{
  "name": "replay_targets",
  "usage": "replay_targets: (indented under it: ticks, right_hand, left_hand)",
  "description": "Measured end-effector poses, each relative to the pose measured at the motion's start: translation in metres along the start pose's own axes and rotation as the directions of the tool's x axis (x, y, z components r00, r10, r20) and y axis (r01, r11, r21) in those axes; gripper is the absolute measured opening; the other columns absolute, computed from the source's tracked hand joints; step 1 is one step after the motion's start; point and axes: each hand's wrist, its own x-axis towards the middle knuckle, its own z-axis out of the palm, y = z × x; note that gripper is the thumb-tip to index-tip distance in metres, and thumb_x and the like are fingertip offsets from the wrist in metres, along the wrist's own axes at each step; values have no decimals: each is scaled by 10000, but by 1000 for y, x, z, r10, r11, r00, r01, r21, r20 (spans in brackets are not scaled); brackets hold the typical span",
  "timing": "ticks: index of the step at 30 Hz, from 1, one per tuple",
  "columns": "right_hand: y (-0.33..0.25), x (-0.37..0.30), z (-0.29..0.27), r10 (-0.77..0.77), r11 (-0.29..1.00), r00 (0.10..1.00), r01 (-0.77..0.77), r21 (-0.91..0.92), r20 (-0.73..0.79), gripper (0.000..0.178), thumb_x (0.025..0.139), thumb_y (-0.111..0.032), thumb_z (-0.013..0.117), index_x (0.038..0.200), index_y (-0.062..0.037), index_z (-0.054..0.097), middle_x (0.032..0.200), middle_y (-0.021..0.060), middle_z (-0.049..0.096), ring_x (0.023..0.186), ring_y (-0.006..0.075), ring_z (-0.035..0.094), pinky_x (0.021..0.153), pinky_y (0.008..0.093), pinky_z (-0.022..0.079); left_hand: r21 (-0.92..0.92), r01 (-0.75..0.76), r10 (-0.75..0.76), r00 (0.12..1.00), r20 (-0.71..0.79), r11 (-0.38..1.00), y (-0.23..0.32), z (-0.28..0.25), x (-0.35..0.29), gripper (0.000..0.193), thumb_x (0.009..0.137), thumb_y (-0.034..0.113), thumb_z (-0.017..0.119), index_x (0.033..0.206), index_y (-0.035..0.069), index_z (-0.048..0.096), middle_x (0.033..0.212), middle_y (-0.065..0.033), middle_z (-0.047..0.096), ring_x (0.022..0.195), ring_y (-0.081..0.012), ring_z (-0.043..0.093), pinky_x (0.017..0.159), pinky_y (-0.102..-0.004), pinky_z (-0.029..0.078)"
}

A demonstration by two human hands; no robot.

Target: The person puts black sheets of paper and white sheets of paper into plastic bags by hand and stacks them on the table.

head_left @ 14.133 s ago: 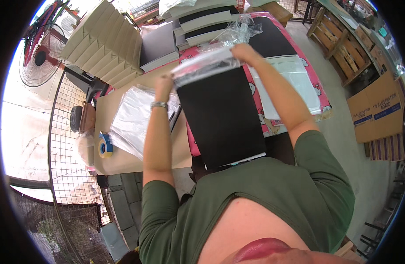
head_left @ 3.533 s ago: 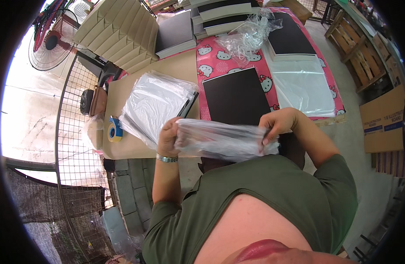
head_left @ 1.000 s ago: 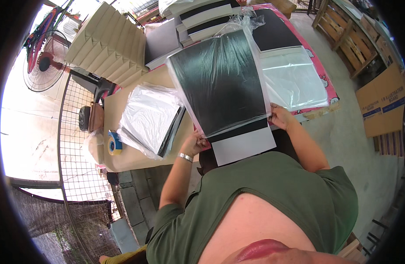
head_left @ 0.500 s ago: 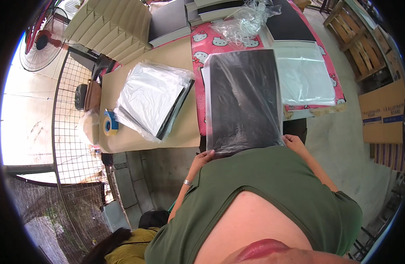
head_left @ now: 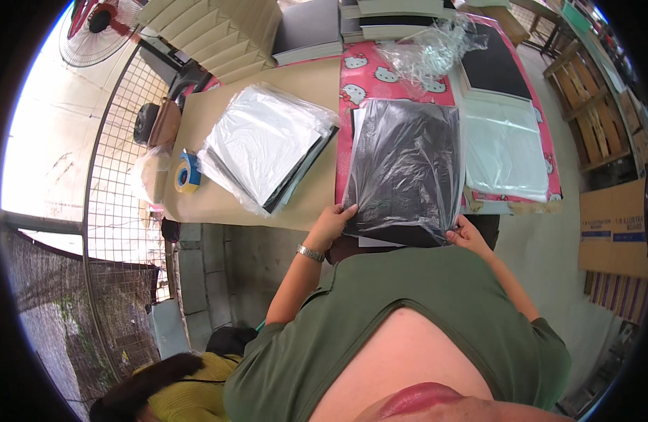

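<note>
A clear plastic bag [head_left: 408,162] lies in front of me, wrinkled over a flat black-covered item. The item's black near edge and a white strip [head_left: 380,242] show below the plastic. My left hand [head_left: 331,224] pinches the bag's near left corner. At its near right corner, my right hand [head_left: 469,236] grips the plastic between thumb and fingers. To the left is a pile of plastic-wrapped black and white sheets [head_left: 268,144]. A stack of clear plastic bags [head_left: 505,151] rests to the right.
A blue tape dispenser [head_left: 187,173] sits at the brown paper's [head_left: 225,211] left edge. Crumpled clear plastic [head_left: 436,56] lies on the pink tablecloth [head_left: 359,67]. Black-covered books [head_left: 306,32] and folded tan board [head_left: 211,35] stand behind. Another person [head_left: 190,390] is at lower left.
The plastic has become more wrinkled, and the item's near edge now shows below it. My left hand has moved forward along with the bag's left corner. The view has shifted too.
</note>
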Motion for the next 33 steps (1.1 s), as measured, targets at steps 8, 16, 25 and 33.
replay_targets:
  ticks: [8,16,25,33]
  right_hand:
    - [-89,157,62,5,977,992,22,-211,125,266,895,-154,477,1119,-44,386,555,103,516,384,171,515,348,294,400]
    - [-97,347,166,-173,984,979,177,-29,111,276,779,-87,596,1032,4,532,864,157,596,688,220,632,593,323,507]
    - [-44,225,-86,-710,427,614,-14,-904,-345,266,724,-190,632,952,-54,605,1024,150,581,1014,309,519,874,410,408]
    - [7,67,-132,-254,710,760,-273,-649,-598,328,744,-281,660,954,-36,598,988,198,564,913,381,545,767,398,451]
  left_hand:
    - [-302,-131,51,964,-260,944,39,-88,-46,533,889,205,536,1305,30,253,932,-103,562,470,-141,525,344,-219,386]
    - [-533,-474,-5,744,-668,700,-36,-158,37,239,874,74,540,1021,21,359,696,-42,440,463,-155,461,422,-236,410]
    - [98,43,64,495,-866,994,-68,-161,49,641,808,398,607,1147,-132,488,1034,-300,560,953,-385,550,823,-392,439]
    - [677,-108,588,606,-536,728,10,-19,39,373,781,276,630,1071,43,614,1217,-245,408,1121,-368,405,951,-426,333]
